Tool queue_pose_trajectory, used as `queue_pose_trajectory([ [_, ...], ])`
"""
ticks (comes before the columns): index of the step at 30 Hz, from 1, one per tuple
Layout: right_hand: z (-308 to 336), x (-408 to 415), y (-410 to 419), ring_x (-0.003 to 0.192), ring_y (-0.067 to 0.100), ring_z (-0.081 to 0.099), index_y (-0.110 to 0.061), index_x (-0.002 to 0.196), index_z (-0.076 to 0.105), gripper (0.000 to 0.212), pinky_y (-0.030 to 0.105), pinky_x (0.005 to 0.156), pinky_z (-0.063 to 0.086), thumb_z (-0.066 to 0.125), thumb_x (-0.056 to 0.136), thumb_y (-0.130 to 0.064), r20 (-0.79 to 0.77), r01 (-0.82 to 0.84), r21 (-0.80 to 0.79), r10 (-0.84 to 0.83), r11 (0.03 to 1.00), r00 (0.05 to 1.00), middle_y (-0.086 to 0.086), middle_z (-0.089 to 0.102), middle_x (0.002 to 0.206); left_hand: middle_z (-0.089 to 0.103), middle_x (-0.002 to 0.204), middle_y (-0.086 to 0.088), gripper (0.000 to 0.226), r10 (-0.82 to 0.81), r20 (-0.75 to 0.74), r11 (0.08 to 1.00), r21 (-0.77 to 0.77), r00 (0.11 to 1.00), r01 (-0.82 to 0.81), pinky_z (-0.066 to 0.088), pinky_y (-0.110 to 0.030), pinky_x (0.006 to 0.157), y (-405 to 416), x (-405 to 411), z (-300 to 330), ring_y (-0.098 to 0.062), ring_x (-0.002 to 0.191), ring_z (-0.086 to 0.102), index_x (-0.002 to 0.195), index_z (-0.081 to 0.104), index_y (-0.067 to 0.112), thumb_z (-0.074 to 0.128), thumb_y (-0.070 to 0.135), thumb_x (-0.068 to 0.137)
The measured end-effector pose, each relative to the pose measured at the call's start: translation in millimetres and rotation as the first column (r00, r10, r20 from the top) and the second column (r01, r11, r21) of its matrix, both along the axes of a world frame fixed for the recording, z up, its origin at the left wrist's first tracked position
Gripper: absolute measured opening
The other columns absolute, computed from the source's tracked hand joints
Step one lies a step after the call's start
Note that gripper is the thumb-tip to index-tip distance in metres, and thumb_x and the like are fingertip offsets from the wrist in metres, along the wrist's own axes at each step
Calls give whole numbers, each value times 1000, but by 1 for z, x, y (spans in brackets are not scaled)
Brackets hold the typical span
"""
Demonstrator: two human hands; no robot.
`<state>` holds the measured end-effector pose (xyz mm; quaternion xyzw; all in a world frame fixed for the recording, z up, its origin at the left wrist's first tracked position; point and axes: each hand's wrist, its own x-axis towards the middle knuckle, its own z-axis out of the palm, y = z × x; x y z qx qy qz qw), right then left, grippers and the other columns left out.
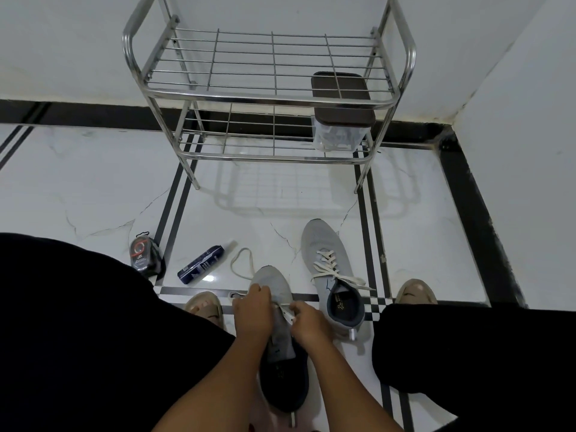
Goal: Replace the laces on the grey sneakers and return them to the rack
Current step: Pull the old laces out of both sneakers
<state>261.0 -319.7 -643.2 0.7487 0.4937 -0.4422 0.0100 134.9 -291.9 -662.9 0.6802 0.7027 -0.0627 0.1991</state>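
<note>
Grey knit sneaker lies on glossy white marble floor between the seated person's knees, toe pointing toward the rack. Left hand curls over the shoe's left side, pinching a flat cream lace that loops away across the tile. Right hand pinches the lace's other end at the eyelets. Just right, a second sneaker sits fully laced, ends loose. Left of the shoes lie a dark blue spray bottle and a round black polish case, well apart from the hands. Chrome wire rack stands against the wall; its top shelf is bare, and a clear box with a brown lid fills the lower shelf's right end. Black trouser legs hem both sides.
</note>
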Motion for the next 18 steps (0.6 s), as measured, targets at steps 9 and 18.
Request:
queue_pose_trajectory([
  [9,-4,-11,-6,114,25,57,-37,134,44,48,33,87,49,46,90,-19,-24,-17,53,19,998,1000,1,57,130,53,107,0,14,118,116,992,-56,986,-112,37,-36,83,-6,0,-11,-22,94,58,100,57,21,46,27,95],
  [18,-11,-7,-2,118,25,54,-38,136,47,45,30,92,46,49,92,-30,-94,-32,21,33,999,995,3,54,132,52,114,-13,11,458,356,869,-375,814,-324,40,-30,76,-3,2,-18,-22,89,49,102,46,10,45,20,97],
])
